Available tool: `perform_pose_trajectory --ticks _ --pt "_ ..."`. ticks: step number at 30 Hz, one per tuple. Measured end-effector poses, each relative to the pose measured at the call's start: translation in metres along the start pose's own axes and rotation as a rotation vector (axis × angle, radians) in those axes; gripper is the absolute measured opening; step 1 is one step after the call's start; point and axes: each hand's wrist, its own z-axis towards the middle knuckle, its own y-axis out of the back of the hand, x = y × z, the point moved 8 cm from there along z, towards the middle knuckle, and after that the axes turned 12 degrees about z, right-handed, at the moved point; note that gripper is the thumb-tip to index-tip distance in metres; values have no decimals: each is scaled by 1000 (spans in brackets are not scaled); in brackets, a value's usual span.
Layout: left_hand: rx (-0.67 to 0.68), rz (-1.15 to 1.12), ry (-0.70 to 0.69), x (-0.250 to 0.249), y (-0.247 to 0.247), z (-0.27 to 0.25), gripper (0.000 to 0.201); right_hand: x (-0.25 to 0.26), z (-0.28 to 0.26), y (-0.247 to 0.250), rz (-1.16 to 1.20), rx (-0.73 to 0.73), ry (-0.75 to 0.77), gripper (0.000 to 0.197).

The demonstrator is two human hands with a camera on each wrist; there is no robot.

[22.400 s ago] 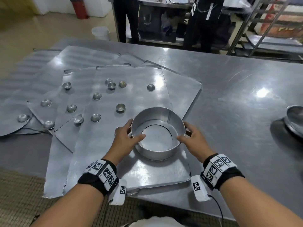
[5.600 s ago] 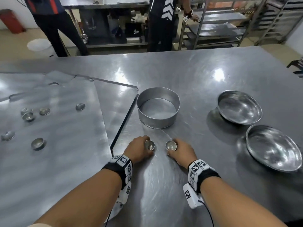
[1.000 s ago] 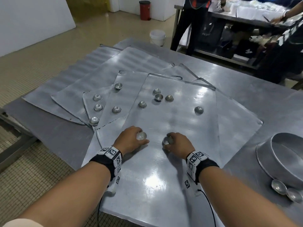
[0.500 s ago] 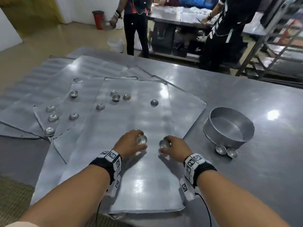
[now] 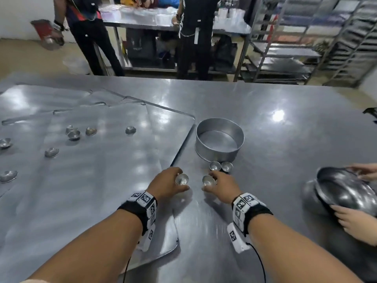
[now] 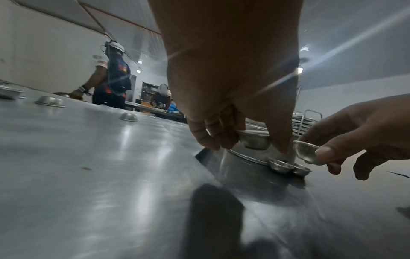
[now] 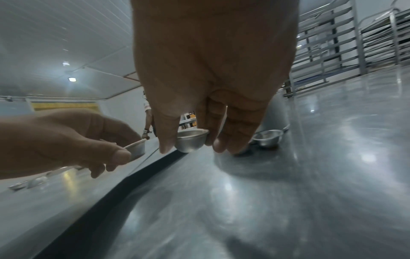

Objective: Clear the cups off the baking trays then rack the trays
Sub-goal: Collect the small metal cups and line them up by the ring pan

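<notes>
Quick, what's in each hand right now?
Left hand: pinching a small metal cup.
Right hand: pinching another cup.

I am seeing even, fairly bright overhead light. It is throwing white glare patches onto the steel table (image 5: 285, 127) and the baking trays (image 5: 102, 160), with one sharp hot spot at the far right. Soft shadows are falling beneath both forearms. The head view is bending straight lines at its edges and smearing the background people. In the wrist views, ceiling lamps (image 7: 72, 79) are flaring into streaks, the near palms are looming large and soft, and the foreground table is blurring into dim reflections.
</notes>
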Motion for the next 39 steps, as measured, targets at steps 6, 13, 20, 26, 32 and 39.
perform_pose_trajectory --ticks 6,13,20,26,32,39 --pt "67 28 -81 -40 -30 21 54 -48 -7 27 39 -44 -86 61" --pt "136 56 -80 -62 -59 39 59 -83 -8 44 41 -65 -153 59" --pt "151 49 -48 -75 -77 50 44 -98 5 47 66 -50 -145 58" --pt "134 32 -34 -84 -83 58 51 -101 19 41 72 -16 -99 65" --pt "72 -75 67 -80 -80 62 58 -100 26 42 131 -93 -50 60" --pt "24 -80 104 -78 -81 59 47 -105 29 41 153 -153 1 42"
